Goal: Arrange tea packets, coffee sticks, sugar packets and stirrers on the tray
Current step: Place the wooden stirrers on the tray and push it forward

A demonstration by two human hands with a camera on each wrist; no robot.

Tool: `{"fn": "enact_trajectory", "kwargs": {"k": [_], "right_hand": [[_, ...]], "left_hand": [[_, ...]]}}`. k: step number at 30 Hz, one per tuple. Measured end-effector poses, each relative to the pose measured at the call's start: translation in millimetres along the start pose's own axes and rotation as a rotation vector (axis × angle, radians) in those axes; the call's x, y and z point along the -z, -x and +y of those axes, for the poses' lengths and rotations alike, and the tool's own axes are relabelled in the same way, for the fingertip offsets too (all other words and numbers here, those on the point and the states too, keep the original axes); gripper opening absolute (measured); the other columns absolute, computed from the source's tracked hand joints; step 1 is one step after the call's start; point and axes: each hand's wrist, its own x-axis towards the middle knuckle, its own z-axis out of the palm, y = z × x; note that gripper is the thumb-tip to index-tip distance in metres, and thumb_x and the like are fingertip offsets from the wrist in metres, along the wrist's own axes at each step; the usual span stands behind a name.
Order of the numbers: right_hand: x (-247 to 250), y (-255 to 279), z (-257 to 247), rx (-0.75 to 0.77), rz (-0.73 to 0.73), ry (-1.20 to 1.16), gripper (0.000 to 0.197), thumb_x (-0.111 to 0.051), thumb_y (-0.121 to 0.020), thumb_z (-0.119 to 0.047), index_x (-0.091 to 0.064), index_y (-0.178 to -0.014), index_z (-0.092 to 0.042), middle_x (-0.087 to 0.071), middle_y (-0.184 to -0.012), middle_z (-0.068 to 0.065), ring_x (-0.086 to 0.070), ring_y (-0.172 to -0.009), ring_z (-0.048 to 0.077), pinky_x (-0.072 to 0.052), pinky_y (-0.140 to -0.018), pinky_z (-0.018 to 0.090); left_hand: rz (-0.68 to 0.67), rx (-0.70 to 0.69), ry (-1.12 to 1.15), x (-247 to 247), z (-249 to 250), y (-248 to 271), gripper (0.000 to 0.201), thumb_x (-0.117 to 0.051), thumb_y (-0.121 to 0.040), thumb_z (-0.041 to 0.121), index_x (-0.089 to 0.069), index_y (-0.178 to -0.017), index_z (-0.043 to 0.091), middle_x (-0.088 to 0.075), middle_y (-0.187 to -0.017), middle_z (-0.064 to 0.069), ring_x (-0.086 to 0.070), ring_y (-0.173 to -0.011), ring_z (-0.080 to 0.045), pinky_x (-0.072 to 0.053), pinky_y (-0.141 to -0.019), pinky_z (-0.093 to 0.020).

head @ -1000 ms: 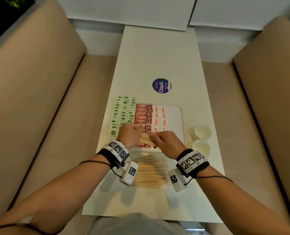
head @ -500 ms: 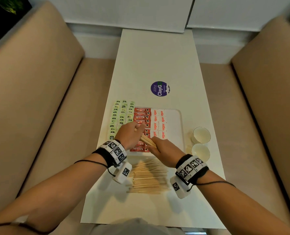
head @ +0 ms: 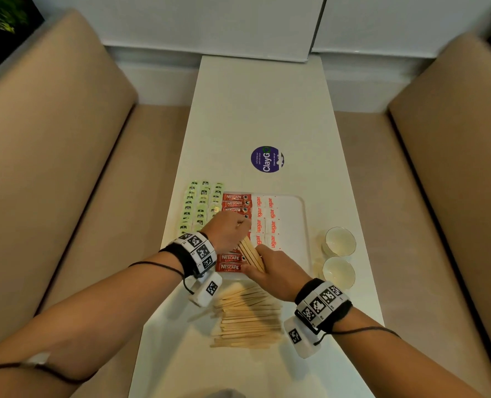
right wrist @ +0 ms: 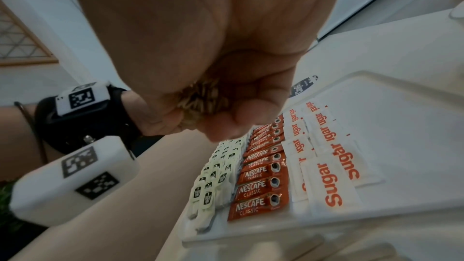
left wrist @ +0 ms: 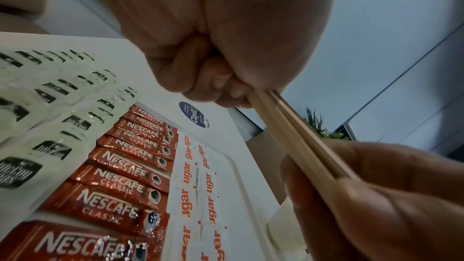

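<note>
White table (head: pixel 261 110), both hands gripping stirrer bundle (head: pixel 251 254) above tray (head: pixel 293 219)

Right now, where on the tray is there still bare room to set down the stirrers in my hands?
The bare strip of the tray lies between the sugar packets and its right rim, near the two cups. The left is crowded: coffee sticks and tea packets lie edge to edge. Both hands grip the stirrer bundle above the coffee row.

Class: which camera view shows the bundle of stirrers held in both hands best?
Left wrist: the stirrers run full length between left hand and right hand. Head view shows them small; right wrist shows only their ends.
</note>
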Motion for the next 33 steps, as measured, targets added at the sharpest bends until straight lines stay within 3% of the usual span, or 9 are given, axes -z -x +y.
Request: {"fn": "enact_trajectory", "kwargs": {"k": [3,8,12,15,18,21,23,29,33], "right_hand": [[0,-9,3,-0.043,0.024,-0.003,0.03,-0.051,-0.1,-0.05,-0.05,-0.106,-0.021,-0.059,-0.085,-0.009,-0.055,-0.071,0.008,-0.039,-0.059,0.025],[9,-26,14,-0.136,0.005,0.016,0.026,-0.045,-0.1,-0.042,-0.041,-0.082,-0.023,-0.054,-0.073,-0.004,-0.05,-0.062,0.014,-0.037,-0.058,0.031],[19,-41,29,-0.245,0.04,0.017,0.026,-0.045,-0.099,-0.038,-0.044,-0.082,-0.018,-0.056,-0.073,0.0,-0.051,-0.062,0.018,-0.037,-0.057,0.033],[27,-56,42,-0.347,0.13,-0.039,0.025,-0.046,-0.098,-0.036,-0.047,-0.082,-0.018,-0.059,-0.074,0.001,-0.054,-0.062,0.019,-0.04,-0.057,0.033],[34,-74,58,-0.452,0.216,-0.052,0.028,-0.045,-0.098,-0.041,-0.054,-0.091,-0.015,-0.063,-0.081,0.002,-0.06,-0.069,0.022,-0.047,-0.061,0.035],[40,-92,73,-0.559,0.252,-0.036,0.03,-0.044,-0.099,-0.042,-0.053,-0.093,-0.013,-0.06,-0.082,0.002,-0.058,-0.07,0.022,-0.043,-0.061,0.033],[44,-103,80,-0.613,0.256,-0.015,0.029,-0.045,-0.099,-0.04,-0.052,-0.092,-0.013,-0.056,-0.079,0.0,-0.055,-0.069,0.021,-0.041,-0.061,0.032],[41,-124,96,-0.706,0.221,0.049,0.028,-0.045,-0.099,-0.037,-0.055,-0.092,-0.012,-0.054,-0.075,-0.001,-0.054,-0.067,0.019,-0.042,-0.063,0.031],[37,-127,101,-0.7,0.181,0.114,0.028,-0.046,-0.101,-0.039,-0.052,-0.09,-0.014,-0.05,-0.074,-0.002,-0.056,-0.074,0.024,-0.041,-0.065,0.031]], "left_hand": [[-0.074,-0.052,-0.05,0,5,-17,0.047,-0.046,-0.102,0.03,-0.045,-0.058,0.013,-0.042,-0.051,-0.001,-0.03,-0.042,-0.009,-0.029,-0.046,-0.026],[-0.118,-0.009,-0.082,-5,7,-47,0.045,-0.05,-0.099,0.036,-0.047,-0.06,0.013,-0.047,-0.058,-0.005,-0.041,-0.051,-0.018,-0.034,-0.053,-0.029],[-0.09,0.035,-0.074,-9,13,-70,0.054,-0.038,-0.1,0.06,-0.059,-0.08,0.015,-0.064,-0.076,-0.002,-0.059,-0.066,-0.018,-0.04,-0.06,-0.031],[-0.036,0.087,0.034,-14,16,-85,0.06,-0.025,-0.1,0.066,-0.059,-0.096,0.017,-0.067,-0.081,-0.006,-0.061,-0.069,-0.021,-0.046,-0.064,-0.034],[-0.002,0.139,0.045,-22,14,-99,0.053,-0.027,-0.101,0.064,-0.056,-0.105,0.019,-0.066,-0.081,-0.002,-0.062,-0.072,-0.018,-0.043,-0.063,-0.033],[-0.012,0.124,-0.062,-31,7,-113,0.031,-0.049,-0.097,0.052,-0.058,-0.104,0.024,-0.065,-0.084,0.003,-0.062,-0.072,-0.016,-0.045,-0.06,-0.03],[-0.054,0.105,-0.12,-35,4,-124,0.022,-0.061,-0.091,0.042,-0.06,-0.105,0.026,-0.065,-0.09,0.005,-0.062,-0.08,-0.015,-0.05,-0.068,-0.03],[-0.124,0.037,-0.262,-49,2,-150,0.03,-0.064,-0.088,0.033,-0.065,-0.116,0.024,-0.064,-0.116,0.0,-0.061,-0.1,-0.019,-0.052,-0.088,-0.034],[-0.13,0.028,-0.293,-57,6,-159,0.037,-0.064,-0.089,0.031,-0.066,-0.124,0.021,-0.062,-0.122,-0.002,-0.063,-0.106,-0.022,-0.054,-0.09,-0.038]]}}
